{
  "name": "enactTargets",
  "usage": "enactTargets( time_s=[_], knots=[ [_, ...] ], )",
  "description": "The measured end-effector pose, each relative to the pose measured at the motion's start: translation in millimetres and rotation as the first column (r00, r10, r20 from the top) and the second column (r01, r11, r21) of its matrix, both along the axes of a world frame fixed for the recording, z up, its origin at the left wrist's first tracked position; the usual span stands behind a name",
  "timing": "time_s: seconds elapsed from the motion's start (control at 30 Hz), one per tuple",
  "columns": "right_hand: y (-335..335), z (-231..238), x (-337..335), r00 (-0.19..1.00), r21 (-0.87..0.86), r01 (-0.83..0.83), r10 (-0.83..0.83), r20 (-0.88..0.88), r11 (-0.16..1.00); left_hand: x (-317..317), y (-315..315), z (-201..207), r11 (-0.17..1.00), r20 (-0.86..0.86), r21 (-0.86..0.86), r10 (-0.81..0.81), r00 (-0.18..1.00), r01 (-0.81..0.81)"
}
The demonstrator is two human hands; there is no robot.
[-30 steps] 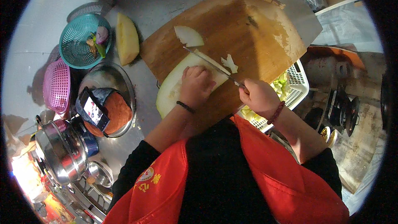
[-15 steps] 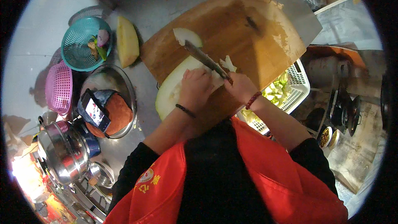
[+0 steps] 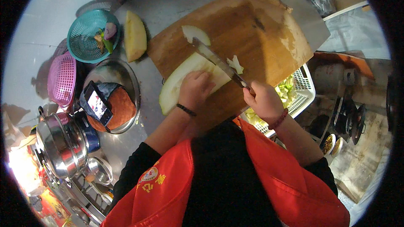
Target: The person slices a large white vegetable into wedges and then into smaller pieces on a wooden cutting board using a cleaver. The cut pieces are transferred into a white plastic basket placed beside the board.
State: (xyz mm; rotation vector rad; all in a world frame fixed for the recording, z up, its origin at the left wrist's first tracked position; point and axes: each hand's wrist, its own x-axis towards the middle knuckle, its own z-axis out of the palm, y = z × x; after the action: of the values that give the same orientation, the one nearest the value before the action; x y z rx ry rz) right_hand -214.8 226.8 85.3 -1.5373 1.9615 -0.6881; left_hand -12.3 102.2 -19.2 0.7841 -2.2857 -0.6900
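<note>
A large pale piece of winter melon (image 3: 173, 89) with a green rind edge lies on the wooden cutting board (image 3: 269, 33). My left hand (image 3: 195, 89) presses on it with curled fingers and holds it steady. My right hand (image 3: 266, 101) is closed round the handle of a kitchen knife (image 3: 223, 66). The blade slants up and left over the melon's far end; whether it touches the flesh I cannot tell. Beyond the blade lies a cut melon slice (image 3: 196, 33). A few pale scraps (image 3: 235, 64) sit on the board, right of the blade.
A white basket (image 3: 304, 86) of cut pale-green pieces stands by the board's right edge. On the left are a yellowish melon wedge (image 3: 135, 38), a teal colander (image 3: 75, 38), a pink basket (image 3: 61, 82), a phone (image 3: 97, 105) over a metal tray, and a steel pot (image 3: 63, 149).
My right hand has drawn the knife back to the right and nearer to me. My left hand has shifted slightly down and left on the melon. The view has moved a little.
</note>
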Motion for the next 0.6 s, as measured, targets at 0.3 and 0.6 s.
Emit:
enactTargets(
  time_s=[0.3, 0.6],
  knots=[
    [-6.7, -9.7, 11.7, 0.992, 0.069, -0.029, 0.037, -0.118, 0.997, -3.6, 3.1, -4.0, 0.996, 0.039, 0.091, -0.016, 0.999, 0.013],
    [-42.1, -69.8, 17.5, 0.978, 0.173, -0.018, 0.054, -0.204, 0.985, -3.7, 9.3, -3.8, 0.996, 0.041, 0.087, -0.007, 0.999, 0.003]
  ],
)
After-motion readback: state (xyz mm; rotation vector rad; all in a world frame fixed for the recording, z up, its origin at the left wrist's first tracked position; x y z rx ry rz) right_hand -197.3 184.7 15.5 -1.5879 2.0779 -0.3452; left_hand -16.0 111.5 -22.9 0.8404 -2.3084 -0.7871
